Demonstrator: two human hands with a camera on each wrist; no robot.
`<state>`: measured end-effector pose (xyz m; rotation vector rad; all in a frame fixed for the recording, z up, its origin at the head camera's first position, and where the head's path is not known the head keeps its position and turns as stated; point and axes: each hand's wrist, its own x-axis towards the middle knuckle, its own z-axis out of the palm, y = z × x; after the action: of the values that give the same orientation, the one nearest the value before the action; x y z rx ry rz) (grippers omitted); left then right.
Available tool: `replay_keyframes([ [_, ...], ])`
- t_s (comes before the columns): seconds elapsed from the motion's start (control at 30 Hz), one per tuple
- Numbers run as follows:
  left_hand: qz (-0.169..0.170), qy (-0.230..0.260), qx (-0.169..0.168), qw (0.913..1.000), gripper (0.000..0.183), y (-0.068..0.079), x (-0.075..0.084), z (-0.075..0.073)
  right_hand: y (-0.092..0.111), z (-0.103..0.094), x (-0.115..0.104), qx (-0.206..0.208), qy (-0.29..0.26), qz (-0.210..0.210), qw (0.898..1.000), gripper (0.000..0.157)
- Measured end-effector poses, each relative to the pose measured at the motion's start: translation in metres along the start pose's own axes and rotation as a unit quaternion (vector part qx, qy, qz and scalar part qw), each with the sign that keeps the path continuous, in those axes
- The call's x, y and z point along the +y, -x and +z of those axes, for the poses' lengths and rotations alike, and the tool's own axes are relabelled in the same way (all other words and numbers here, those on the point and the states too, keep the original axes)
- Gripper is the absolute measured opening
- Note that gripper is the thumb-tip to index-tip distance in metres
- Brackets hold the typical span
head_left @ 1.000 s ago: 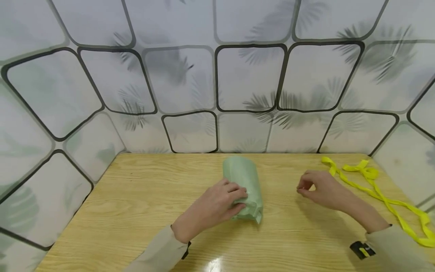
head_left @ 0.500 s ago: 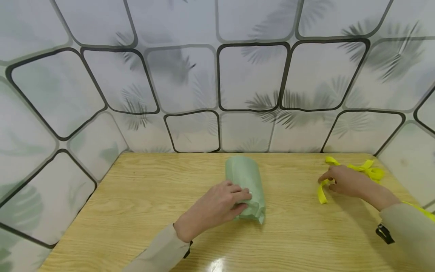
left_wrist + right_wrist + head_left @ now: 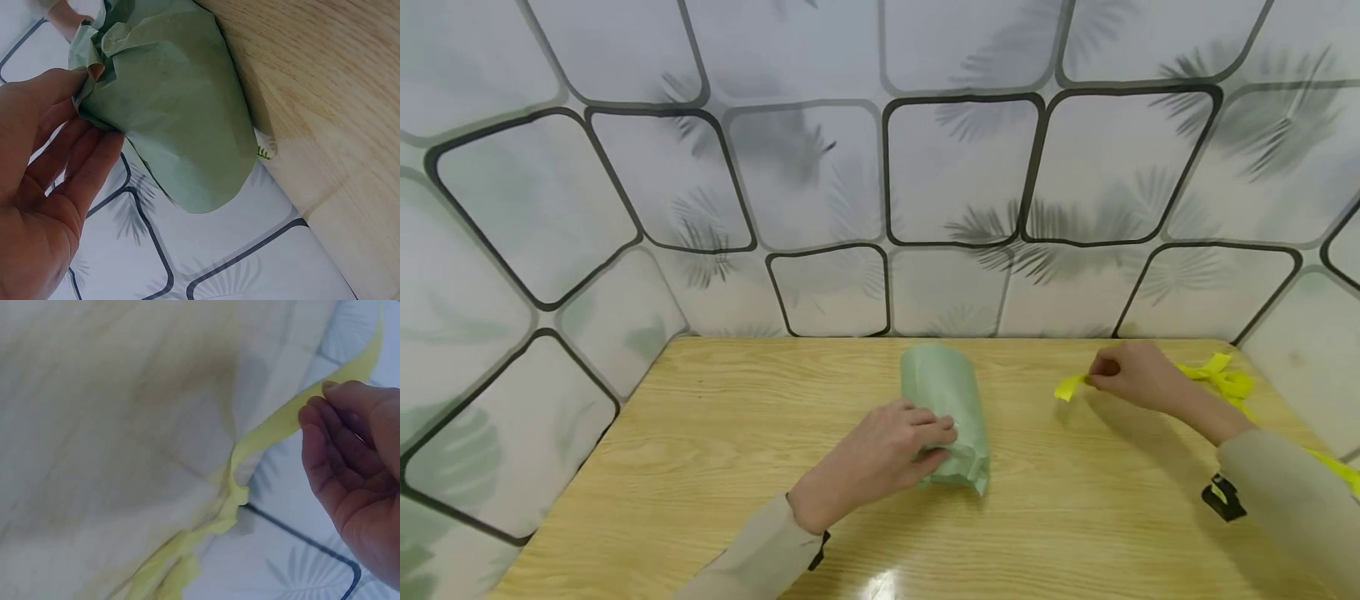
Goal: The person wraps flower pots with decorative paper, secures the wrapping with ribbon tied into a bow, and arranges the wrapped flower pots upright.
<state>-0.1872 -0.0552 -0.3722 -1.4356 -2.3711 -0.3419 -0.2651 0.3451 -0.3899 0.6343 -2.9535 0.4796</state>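
Observation:
A rounded package wrapped in pale green paper (image 3: 942, 379) lies on the table, its crumpled folded end toward me. My left hand (image 3: 874, 446) holds that end; in the left wrist view the thumb and fingers pinch the gathered paper (image 3: 109, 53). To the right, my right hand (image 3: 1138, 377) pinches a yellow ribbon (image 3: 1070, 387) between thumb and fingertips, a short tail poking out to the left. The right wrist view has the ribbon strip (image 3: 275, 428) running from the fingertips down to the tabletop. Part of the ribbon is hidden behind the right hand and forearm.
The rest of the ribbon (image 3: 1231, 383) lies loosely looped at the table's back right corner. The wood-grain table (image 3: 760, 417) meets a leaf-patterned covering (image 3: 820, 183) at the back and sides. Dark wrist straps (image 3: 1223, 497) show below the sleeves.
My right hand has reached right to the yellow ribbon, taken hold of it near one end and drawn it a little back to the left. The left hand stays on the green package.

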Motion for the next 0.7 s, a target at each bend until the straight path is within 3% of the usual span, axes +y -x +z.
replay_keyframes([
  [0.1, -0.002, 0.003, -0.001, 1.0000, 0.016, -0.001, 0.001, 0.000, -0.014, -0.006, -0.015, 0.015, -0.034, 0.033, 0.999, 0.010],
  [0.33, -0.010, 0.006, -0.012, 0.9999, 0.015, -0.002, 0.002, -0.002, -0.045, -0.015, -0.040, -0.005, -0.110, 0.096, 0.989, 0.021],
  [0.53, -0.012, 0.005, -0.010, 0.9999, 0.014, -0.001, 0.003, -0.001, -0.069, -0.015, -0.049, -0.023, -0.152, 0.115, 0.981, 0.027],
  [0.7, -0.016, 0.007, -0.014, 0.9997, 0.015, -0.001, 0.003, -0.001, -0.086, -0.017, -0.064, -0.026, -0.172, 0.102, 0.979, 0.027],
])
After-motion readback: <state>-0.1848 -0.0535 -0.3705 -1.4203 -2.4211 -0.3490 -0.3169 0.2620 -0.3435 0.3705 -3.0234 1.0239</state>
